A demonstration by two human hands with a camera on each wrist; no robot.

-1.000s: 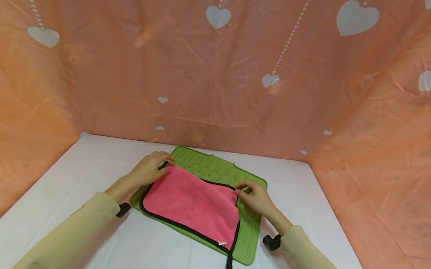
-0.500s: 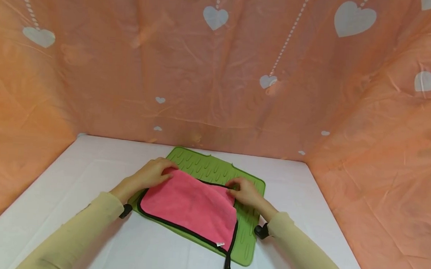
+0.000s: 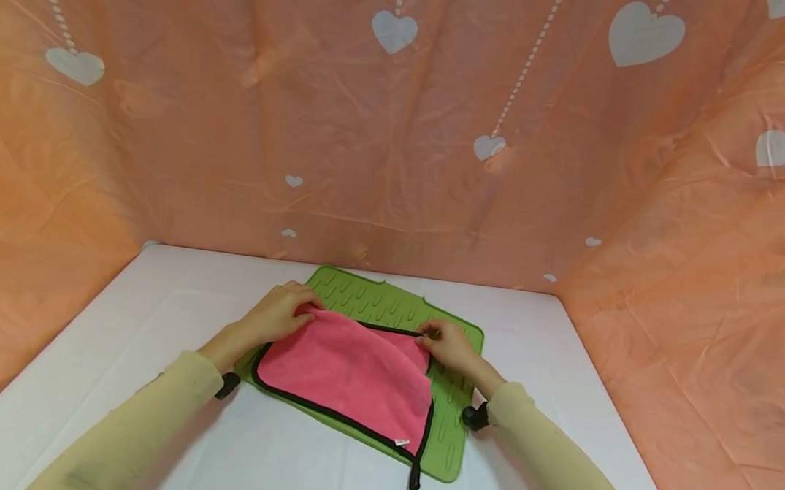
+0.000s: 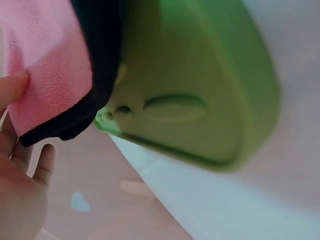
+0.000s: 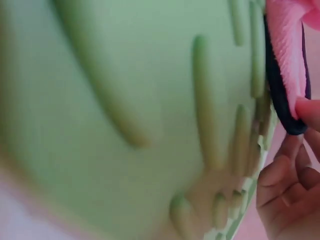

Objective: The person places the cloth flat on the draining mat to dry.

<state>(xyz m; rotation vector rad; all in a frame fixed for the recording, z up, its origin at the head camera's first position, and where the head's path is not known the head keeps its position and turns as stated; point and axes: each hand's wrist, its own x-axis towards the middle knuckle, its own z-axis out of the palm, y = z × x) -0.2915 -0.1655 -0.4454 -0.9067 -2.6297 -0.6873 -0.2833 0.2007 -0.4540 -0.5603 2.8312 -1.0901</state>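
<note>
A pink cloth with black edging lies over a green ridged mat, its small white tag and black hanging loop at the near right corner. My left hand pinches the cloth's far left part, thumb on the pink face; the left wrist view shows the cloth raised off the mat there. At the far right corner, my right hand pinches the black-edged tip between thumb and fingers. In the right wrist view that corner of the cloth stands up from the mat. A diagonal fold crosses the cloth between both hands.
A white tabletop surrounds the mat. Behind and at both sides hangs an orange curtain with white hearts. A black wrist camera mount sits below the left wrist, another black mount below the right.
My left hand has shifted slightly to the right, drawing the cloth's far left corner inward and up. My right hand has moved a little left, still holding its corner.
</note>
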